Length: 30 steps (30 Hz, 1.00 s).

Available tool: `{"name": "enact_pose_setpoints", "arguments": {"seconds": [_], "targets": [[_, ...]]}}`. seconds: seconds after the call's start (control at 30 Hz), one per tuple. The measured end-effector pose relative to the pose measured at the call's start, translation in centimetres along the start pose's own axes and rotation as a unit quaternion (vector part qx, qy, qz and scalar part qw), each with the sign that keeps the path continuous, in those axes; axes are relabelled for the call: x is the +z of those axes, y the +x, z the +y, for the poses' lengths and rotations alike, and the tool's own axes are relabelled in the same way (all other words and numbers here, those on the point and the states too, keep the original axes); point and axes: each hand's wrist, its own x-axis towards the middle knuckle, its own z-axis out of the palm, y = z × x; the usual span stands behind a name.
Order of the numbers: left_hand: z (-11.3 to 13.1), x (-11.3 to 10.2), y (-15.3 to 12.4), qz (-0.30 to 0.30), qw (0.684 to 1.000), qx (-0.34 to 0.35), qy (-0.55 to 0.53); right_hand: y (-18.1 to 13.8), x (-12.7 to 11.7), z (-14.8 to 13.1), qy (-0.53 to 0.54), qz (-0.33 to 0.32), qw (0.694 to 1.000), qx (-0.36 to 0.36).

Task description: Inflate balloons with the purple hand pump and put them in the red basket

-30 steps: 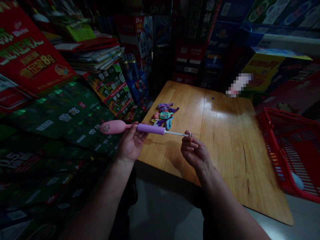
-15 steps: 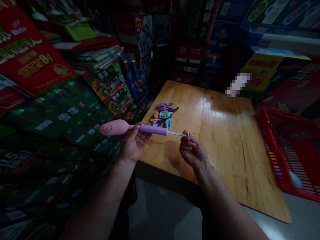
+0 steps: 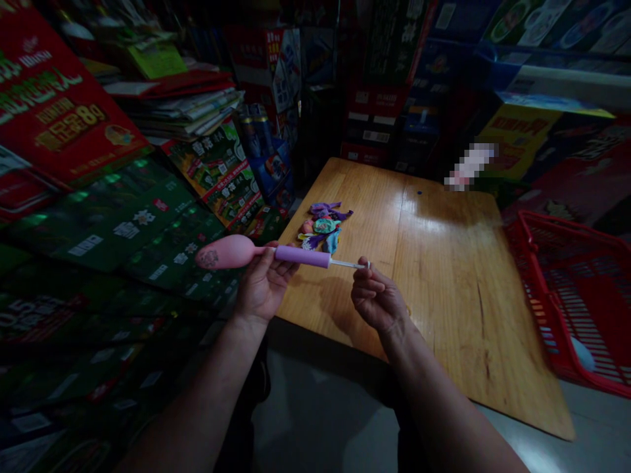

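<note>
My left hand (image 3: 263,286) grips the lilac barrel of a small hand pump (image 3: 302,255), pinching the neck of a pink balloon (image 3: 224,252) on its nozzle. The balloon is partly inflated, has a dark print and points left. My right hand (image 3: 377,299) is closed on the handle at the end of the pump's thin white rod (image 3: 348,264), which is drawn out a short way. Both hands hover over the near left corner of a wooden table (image 3: 444,276). A small heap of flat coloured balloons (image 3: 323,226) lies on the table just beyond the pump.
Stacked red and green cartons (image 3: 113,217) and a pile of papers (image 3: 187,108) crowd the left side. More boxes (image 3: 384,112) stand behind the table. A red plastic basket (image 3: 576,295) sits at the right. Grey floor shows below the table's near edge.
My right hand has moved slightly left, pushing the rod a little into the barrel. The balloon looks a touch fuller.
</note>
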Motion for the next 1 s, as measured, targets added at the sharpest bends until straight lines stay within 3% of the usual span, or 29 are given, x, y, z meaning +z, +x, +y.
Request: {"name": "enact_pose_setpoints", "arguments": {"seconds": [0.07,0.23,0.37,0.63,0.83,1.0], "targets": [[0.2,-0.1,-0.1,0.006,1.0,0.016,0.008,0.0,-0.1,-0.2,0.005,0.002,1.0,-0.009],[-1.3,0.2,-1.0,-0.02,0.999,-0.041,0.024,0.3,-0.5,1.6,0.007,0.012,0.999,0.038],[-1.9,0.4,-0.9,-0.019,0.999,-0.036,0.024,0.5,-0.5,2.3,0.02,0.006,0.999,0.037],[-1.5,0.2,-0.3,-0.021,0.999,-0.044,0.013,0.5,-0.5,1.1,0.035,0.013,0.998,0.04],[0.6,-0.9,1.0,0.018,1.0,0.01,0.009,-0.4,-0.2,-1.3,-0.007,0.028,1.0,-0.009],[-1.5,-0.3,-0.2,-0.015,0.999,-0.043,0.019,0.5,-1.1,0.5,-0.004,0.057,0.998,0.02]]}}
